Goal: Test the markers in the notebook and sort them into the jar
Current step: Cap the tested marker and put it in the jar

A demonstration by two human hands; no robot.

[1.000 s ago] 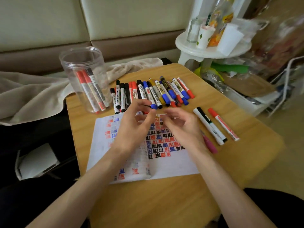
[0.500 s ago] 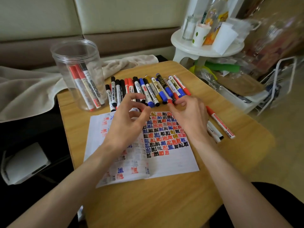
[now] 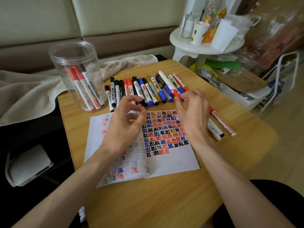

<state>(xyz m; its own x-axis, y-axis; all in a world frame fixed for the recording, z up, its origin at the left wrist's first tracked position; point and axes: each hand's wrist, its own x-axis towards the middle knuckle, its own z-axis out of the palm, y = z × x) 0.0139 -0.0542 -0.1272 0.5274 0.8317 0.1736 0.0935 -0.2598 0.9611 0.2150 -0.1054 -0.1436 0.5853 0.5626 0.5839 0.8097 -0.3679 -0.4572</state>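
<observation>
An open notebook (image 3: pixel 171 160) full of red, blue, black and gold test marks lies on the wooden table (image 3: pixel 164 199). Behind it is a row of markers (image 3: pixel 141 91) lying side by side. My right hand (image 3: pixel 192 112) pinches the red cap end of a white red-capped marker (image 3: pixel 167 83), which lies tilted across the right end of the row. My left hand (image 3: pixel 125 124) hovers over the notebook's left page with fingers loosely curled and holds nothing. A clear plastic jar (image 3: pixel 77 63) stands at the table's back left with three markers inside.
Two loose markers, one red (image 3: pixel 222 122) and one black (image 3: pixel 214 130), lie to the right of the notebook. A beige cloth (image 3: pixel 29 94) lies left of the table. A white stool (image 3: pixel 205 46) with cups and bottles stands at the back right, with clutter below it.
My right hand has moved from over the notebook to the right end of the marker row and taken hold of the red-capped marker. My left hand has barely shifted.
</observation>
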